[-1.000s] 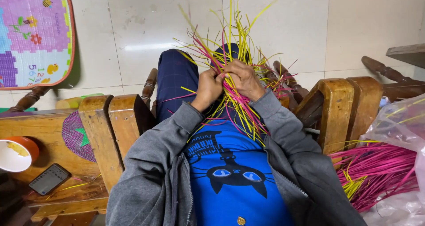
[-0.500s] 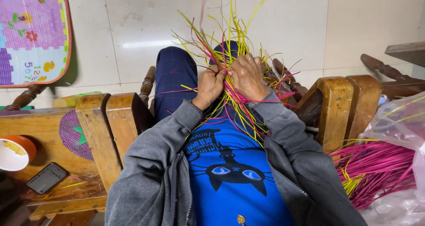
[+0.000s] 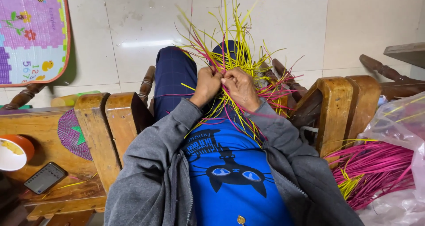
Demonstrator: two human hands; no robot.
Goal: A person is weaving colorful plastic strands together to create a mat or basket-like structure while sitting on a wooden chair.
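Seated in the brown wooden armchair (image 3: 336,106), the person pinches a spray of thin yellow and pink weaving strips (image 3: 234,62) over the lap. Left hand (image 3: 206,86) and right hand (image 3: 240,88) both grip strands; the woven core stays hidden behind their knuckles. Right of the armchair, a clear plastic bag of pink strips (image 3: 376,168) is cut off.

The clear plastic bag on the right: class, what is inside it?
Inside the plastic bag lies a bundle of pink strips with a few yellow strips among them. The bag's far end runs out of view, so the rest cannot be seen.
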